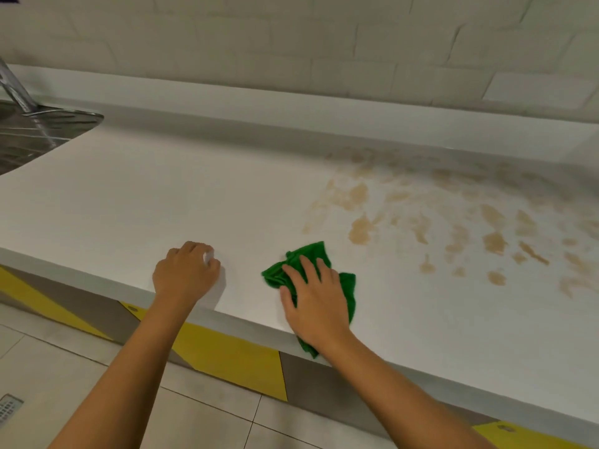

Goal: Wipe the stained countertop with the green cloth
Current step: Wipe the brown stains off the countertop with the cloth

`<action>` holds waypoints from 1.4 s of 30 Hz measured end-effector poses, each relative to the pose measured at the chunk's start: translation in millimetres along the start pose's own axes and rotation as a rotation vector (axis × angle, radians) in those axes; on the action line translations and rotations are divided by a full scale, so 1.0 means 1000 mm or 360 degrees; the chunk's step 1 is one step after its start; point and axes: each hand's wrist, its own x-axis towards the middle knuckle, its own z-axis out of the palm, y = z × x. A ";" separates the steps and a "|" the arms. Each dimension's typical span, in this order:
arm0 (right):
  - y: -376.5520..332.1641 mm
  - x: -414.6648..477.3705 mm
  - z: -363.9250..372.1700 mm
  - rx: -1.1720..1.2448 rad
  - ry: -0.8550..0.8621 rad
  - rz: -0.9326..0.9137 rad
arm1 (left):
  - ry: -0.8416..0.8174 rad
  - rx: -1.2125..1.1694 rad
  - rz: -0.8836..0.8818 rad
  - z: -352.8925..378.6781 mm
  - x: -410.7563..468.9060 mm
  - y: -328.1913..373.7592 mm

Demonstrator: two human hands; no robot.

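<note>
The green cloth (346, 286) is pressed flat on the countertop (162, 196) beneath the spread right hand (312, 303) — its long axis running front-to-back. The brown stains (453, 228) lie right of it. The left hand (184, 270) is curled — possibly around something small and white. No writing is legible.

One green cloth (348, 286) lies on one white worktop (162, 196). Two hands show: one left hand (184, 273), one right hand (312, 299). One metal sink (35, 134) sits at the far left. The brown stains (359, 228) are too many and too smeared to count.
</note>
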 end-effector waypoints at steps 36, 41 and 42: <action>0.048 -0.003 -0.006 -0.0280 0.0477 0.0565 | -0.0004 -0.0029 0.0538 0.027 -0.002 0.066; 0.032 0.039 0.004 -0.0149 0.0411 0.0411 | -0.0014 -0.0015 0.0519 0.028 -0.003 0.064; 0.039 0.046 0.002 -0.0127 0.0395 0.0408 | -0.0013 -0.0016 0.0512 0.029 -0.003 0.065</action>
